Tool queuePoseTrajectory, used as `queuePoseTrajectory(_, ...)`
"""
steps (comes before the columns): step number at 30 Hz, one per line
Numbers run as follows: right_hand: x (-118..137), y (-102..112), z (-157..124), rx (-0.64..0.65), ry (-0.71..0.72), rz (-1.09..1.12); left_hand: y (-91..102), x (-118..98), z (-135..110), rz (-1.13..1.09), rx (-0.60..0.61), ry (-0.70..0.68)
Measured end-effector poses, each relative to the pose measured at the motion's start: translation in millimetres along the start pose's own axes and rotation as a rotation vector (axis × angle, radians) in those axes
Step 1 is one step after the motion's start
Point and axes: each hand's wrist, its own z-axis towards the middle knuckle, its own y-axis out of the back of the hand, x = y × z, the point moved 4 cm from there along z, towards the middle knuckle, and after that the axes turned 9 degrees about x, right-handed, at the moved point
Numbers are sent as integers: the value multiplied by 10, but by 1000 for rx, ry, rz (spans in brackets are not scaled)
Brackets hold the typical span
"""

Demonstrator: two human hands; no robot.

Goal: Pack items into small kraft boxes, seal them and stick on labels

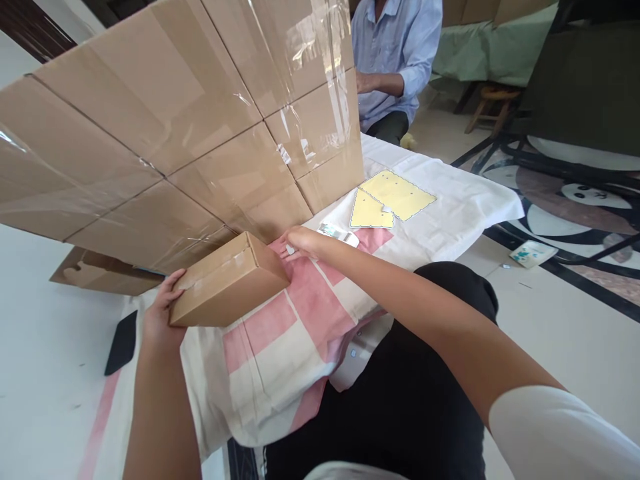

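A closed brown cardboard box (227,283), sealed with clear tape, lies tilted on the cloth-covered table. My left hand (165,307) grips its left end, fingers over the top edge. Just past the box's right end is my right hand (303,242), palm partly turned up and fingers curled. A small white piece (290,249) shows at those fingers, too small to name for certain. Directly behind the box rises a tall stack of taped cardboard boxes (210,153).
Yellow sheets (393,193) and a crumpled clear wrapper (335,233) lie on the tablecloth (450,200) at right. A black phone-like slab (121,342) is at far left. Another person (395,60) sits behind the stack. A wooden stool (493,107) stands farther back.
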Motion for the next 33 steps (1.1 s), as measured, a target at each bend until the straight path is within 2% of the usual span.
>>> queuePoseTrajectory(13,-3,-78,-64,43,50,-22,-22,-3,-17,16,-16,-12)
queuePoseTrajectory(24,-1,-115,56,-84,130,-391,-23,-6,-19,-35,-30,-38)
queuePoseTrajectory(33,-13,-194,149,-162,165,-417,-33,-27,-28,-23,-33,-51)
